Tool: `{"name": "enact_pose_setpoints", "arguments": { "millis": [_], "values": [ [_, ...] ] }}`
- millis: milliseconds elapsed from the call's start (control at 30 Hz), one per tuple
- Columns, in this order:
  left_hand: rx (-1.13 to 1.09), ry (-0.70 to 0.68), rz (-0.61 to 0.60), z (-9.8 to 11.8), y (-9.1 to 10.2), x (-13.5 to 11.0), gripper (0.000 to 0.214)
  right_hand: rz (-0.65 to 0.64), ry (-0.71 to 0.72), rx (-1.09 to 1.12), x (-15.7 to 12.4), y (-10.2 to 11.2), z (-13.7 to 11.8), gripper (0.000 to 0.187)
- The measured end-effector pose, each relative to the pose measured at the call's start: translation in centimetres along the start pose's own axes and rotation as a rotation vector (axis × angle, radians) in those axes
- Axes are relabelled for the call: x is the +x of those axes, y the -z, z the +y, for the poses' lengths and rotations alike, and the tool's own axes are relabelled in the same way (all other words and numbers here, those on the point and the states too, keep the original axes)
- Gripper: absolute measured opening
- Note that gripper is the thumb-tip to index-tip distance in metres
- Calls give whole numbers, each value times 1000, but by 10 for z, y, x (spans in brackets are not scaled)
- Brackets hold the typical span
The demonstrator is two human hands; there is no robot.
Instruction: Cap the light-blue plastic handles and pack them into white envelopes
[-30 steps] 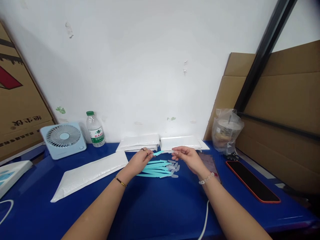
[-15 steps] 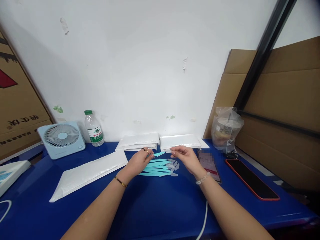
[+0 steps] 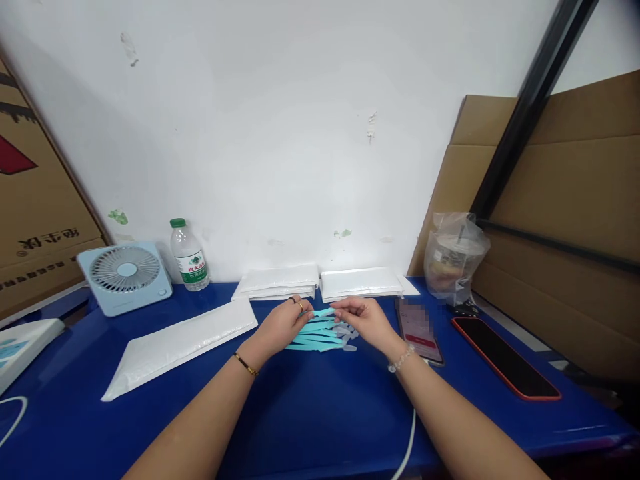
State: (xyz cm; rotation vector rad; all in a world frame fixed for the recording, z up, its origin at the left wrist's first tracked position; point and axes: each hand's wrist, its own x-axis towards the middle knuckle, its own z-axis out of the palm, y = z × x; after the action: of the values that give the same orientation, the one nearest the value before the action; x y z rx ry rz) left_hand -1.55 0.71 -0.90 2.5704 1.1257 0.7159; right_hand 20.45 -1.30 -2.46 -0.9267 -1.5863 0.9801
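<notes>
My left hand (image 3: 286,327) is closed, with thumb and fingertips pinching one end of a slim turquoise eyebrow razor (image 3: 323,312). At its other end, the pinched fingers of my right hand (image 3: 367,323) are closed on the tip and hide it; whether a small pale cap is in them cannot be seen. Just below both hands, several more turquoise eyebrow razors (image 3: 317,338) lie side by side on the blue table (image 3: 320,413). Translucent caps (image 3: 349,348) cover their right ends, partly behind my right fingers.
White padded mailers (image 3: 280,279) are stacked along the wall, beside a second stack (image 3: 361,283). A longer mailer (image 3: 180,347) lies left. Also around are a fan (image 3: 126,277), a water bottle (image 3: 189,260), a lit phone (image 3: 419,330), a red-edged phone (image 3: 505,360) and a bagged drink (image 3: 454,257).
My right hand has moved left, bringing its fingertips onto the razor's end. A gap between the razor's tip and the small pale piece in my right fingers has closed.
</notes>
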Motion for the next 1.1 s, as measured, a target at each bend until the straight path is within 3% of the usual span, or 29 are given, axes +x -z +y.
{"name": "enact_pose_setpoints", "arguments": {
  "millis": [133, 233, 300, 333, 433, 600, 767, 833, 1000, 1100],
  "values": [
    [17, -28, -23, 5, -2, -1, 25, -69, -45, -30, -1, -4, 1, 32],
    [97, -1, 122, 13, -1, -1, 25, -40, -70, -41, 3, 5, 9, 33],
    [139, 29, 241, 17, -2, -1, 32, 53, -85, -38, 8, 17, 19, 34],
    [136, 29, 245, 18, -4, -1, 32, 102, -97, -46, 11, 23, 24, 33],
    [87, 5, 50, 12, -13, -2, 39, 147, -156, -147, 17, 38, 39, 31],
    [121, 137, -354, 3, -28, -11, 67, 44, -122, -473, 18, 40, 52, 21],
    [112, 136, -498, 19, -24, -19, 70, -10, -23, -716, 17, 39, 47, 14],
    [107, 134, -470, 22, -22, -19, 67, 6, 10, -731, 17, 41, 43, 14],
    [81, 142, -144, 8, -25, -8, 34, -38, 38, -770, 14, 46, 34, 10],
    [23, 204, -99, -6, -27, -1, 17, -98, 38, -787, 13, 45, 34, 9]
  ]
}}
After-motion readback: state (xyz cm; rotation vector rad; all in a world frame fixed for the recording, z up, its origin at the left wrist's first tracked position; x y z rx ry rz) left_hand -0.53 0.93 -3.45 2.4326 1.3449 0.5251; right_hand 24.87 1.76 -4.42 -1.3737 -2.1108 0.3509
